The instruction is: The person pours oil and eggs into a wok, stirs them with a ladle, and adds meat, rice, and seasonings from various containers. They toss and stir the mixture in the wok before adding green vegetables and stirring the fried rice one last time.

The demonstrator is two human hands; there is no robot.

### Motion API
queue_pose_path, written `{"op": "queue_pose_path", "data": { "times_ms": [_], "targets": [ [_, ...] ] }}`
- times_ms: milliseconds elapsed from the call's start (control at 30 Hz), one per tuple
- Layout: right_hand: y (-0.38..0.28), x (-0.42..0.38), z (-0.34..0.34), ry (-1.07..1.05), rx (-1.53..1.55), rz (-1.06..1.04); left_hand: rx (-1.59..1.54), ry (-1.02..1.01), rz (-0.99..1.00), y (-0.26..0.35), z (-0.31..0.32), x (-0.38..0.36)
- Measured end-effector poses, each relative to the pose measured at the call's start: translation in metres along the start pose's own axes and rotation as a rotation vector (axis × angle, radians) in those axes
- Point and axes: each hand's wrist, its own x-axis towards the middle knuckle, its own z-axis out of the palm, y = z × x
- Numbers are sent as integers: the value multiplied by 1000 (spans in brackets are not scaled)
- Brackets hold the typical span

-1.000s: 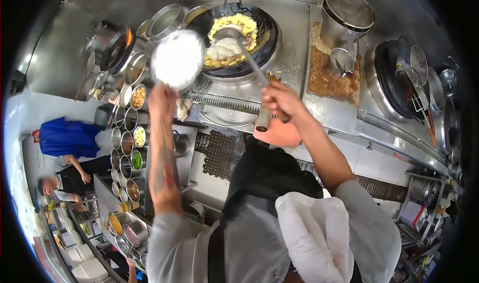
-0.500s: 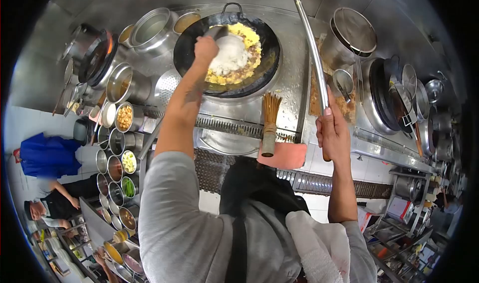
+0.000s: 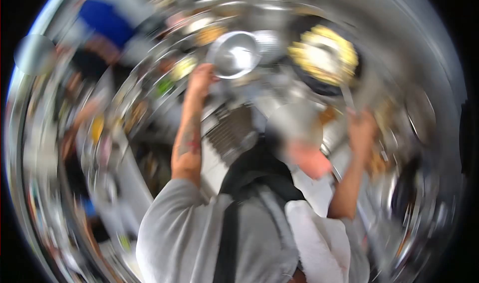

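Note:
My left hand (image 3: 202, 78) grips the rim of a shiny round metal bowl (image 3: 234, 56), its fingers closed at the bowl's edge. The inside of the bowl faces up and looks bare. A dark wok (image 3: 324, 87) stands to the right, holding yellow egg (image 3: 312, 63) with a white heap (image 3: 322, 57), apparently rice, in the middle. My right hand (image 3: 363, 131) is wrapped round the handle of a ladle (image 3: 348, 96), which reaches toward the near right side of the wok. Motion blur hides the ladle's head and the finger details.
At left stand several metal pots with ingredients, among them green pieces (image 3: 163, 87) and pale yellow pieces (image 3: 184, 67). A pink cloth (image 3: 314, 162) hangs at the counter's front edge. A blue garment (image 3: 106, 21) shows at upper left. Most of the surroundings are blurred.
The view has turned left. My left hand has moved from over the wok to its left, holding the bowl. The ladle in my right hand has come down from upright toward the wok.

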Motion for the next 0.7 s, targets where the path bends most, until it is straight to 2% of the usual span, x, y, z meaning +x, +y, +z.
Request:
{"op": "queue_pose_path", "data": {
  "times_ms": [33,67,133,167,200,267,300,333,367,400,467,500,567,633,700],
  "targets": [
    [15,4,25,46,119,-57,-7,72,-75,1,-56,-41],
    [25,15,46,-4,93,-70,-28,126,-156,6,-117,-79],
    [20,28,68,-58,210,-90,-88,305,-131,-11,-245,-156],
    [32,37,78,-51,319,-180,-224,491,-65,-7,-276,-202],
    [13,36,79,-72,311,-129,-213,651,-60,-10,-315,-241],
    [-8,36,80,-117,329,-167,-552,931,-120,-27,-387,-317],
    [-17,37,87,-124,337,-201,-618,936,-11,-60,-442,-350],
    [-24,38,95,-169,312,-212,-739,1115,49,-70,-468,-380],
    [-28,41,102,-213,280,-223,-862,1293,107,-81,-480,-402],
    [-33,44,108,-218,277,-253,-883,1315,112,-92,-484,-415],
    [-55,47,123,-221,318,-359,-866,1377,447,-105,-493,-432],
    [-72,47,122,-238,350,-384,-744,1353,514,-93,-464,-419],
    [-106,44,124,-243,344,-348,-625,1184,397,-63,-436,-380],
    [-137,45,127,-254,329,-345,-396,1064,175,-50,-448,-323],
    [-161,40,135,-281,305,-321,-186,959,119,-27,-457,-257]
  ]
}}
